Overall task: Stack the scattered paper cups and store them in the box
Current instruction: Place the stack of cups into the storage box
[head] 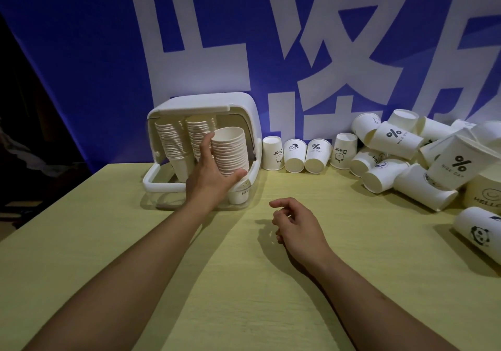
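A white storage box (245,106) lies on its side at the back of the table, its opening facing me. Two tall stacks of paper cups (173,144) stand inside it. My left hand (210,177) grips a third stack of cups (230,152) at the box's opening, thumb on its left side and fingers under its right. My right hand (295,222) hovers over the table to the right, fingers loosely curled and holding nothing. A row of single cups (295,155) stands upside down beside the box. A pile of scattered cups (412,158) lies at the right.
A blue banner (81,66) with large white characters hangs behind the table. The yellow-green tabletop (244,283) stretches in front of me. A panda-printed cup (479,232) lies on its side near the right edge. The box's clear lid (160,201) rests flat under its opening.
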A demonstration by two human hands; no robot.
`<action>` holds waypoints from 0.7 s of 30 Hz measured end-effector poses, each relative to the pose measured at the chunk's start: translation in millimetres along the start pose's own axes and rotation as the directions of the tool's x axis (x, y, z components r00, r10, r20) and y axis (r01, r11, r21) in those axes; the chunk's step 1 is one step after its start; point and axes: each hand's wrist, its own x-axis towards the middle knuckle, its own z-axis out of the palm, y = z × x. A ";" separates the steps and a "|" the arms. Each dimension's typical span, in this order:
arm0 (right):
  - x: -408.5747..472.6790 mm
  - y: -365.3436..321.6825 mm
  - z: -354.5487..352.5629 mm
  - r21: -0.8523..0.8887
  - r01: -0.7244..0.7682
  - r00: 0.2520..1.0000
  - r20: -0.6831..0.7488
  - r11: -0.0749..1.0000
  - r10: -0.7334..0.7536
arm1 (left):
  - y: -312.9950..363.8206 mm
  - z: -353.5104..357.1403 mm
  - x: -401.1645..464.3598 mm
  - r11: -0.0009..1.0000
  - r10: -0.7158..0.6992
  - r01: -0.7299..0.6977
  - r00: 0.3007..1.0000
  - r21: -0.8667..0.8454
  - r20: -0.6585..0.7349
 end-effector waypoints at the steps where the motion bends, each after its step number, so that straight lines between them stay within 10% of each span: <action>1: -0.8 -1.6 -0.7 -0.006 -0.002 1.000 0.002 1.000 0.002 | 1.7 0.1 0.1 1.000 -0.004 0.004 1.000 0.008 0.001; 11: -12.8 -13.5 -2.9 -0.098 -0.001 1.000 0.022 0.995 0.004 | 9.9 -2.3 -8.6 1.000 -0.019 0.019 1.000 0.006 0.022; 17: -16.0 -33.9 -23.5 -0.121 -0.074 0.996 0.044 0.990 0.080 | 27.6 2.2 -44.3 0.938 -0.098 -0.008 0.953 -0.347 -0.288; 21: -28.2 -50.3 -62.3 -0.247 -0.029 0.999 -0.029 0.969 0.022 | 55.2 19.5 -89.1 0.807 0.026 -0.133 0.981 -0.575 -0.191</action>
